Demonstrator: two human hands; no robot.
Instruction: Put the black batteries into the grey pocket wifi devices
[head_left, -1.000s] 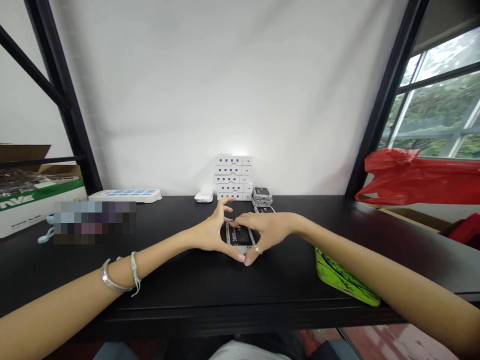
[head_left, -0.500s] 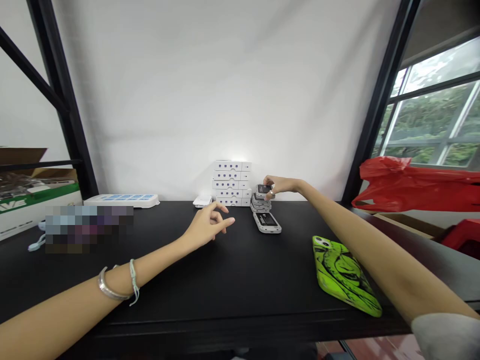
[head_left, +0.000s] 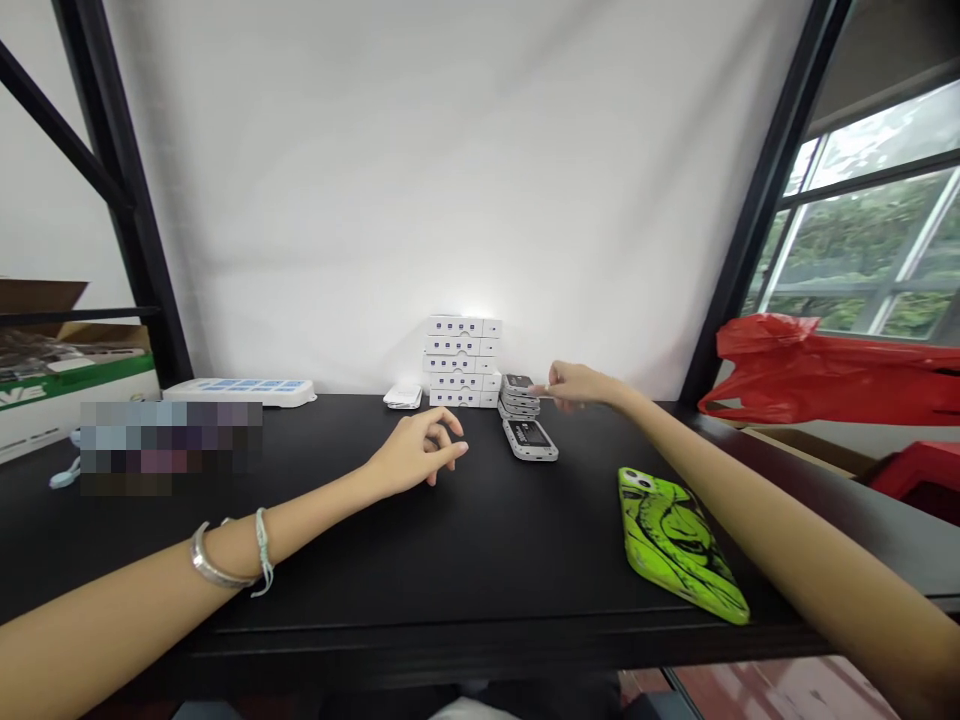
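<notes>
Two empty grips: your right grip (head_left: 577, 386) open, fingertips just beside the stack of grey phones (head_left: 519, 395), light, slick, best pinched by their edges; your left grip (head_left: 418, 450) loosely curled.

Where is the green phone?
In the head view, the lime-green phone case lies on the black table, right of the grey handheld device and close to the person's right arm.

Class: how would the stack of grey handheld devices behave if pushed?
The stack of grey handheld devices would probably slide apart rather than tip, since it is low and its smooth-looking casings sit slightly offset. Each device looks stiff, and probably fairly heavy for its size.
</notes>
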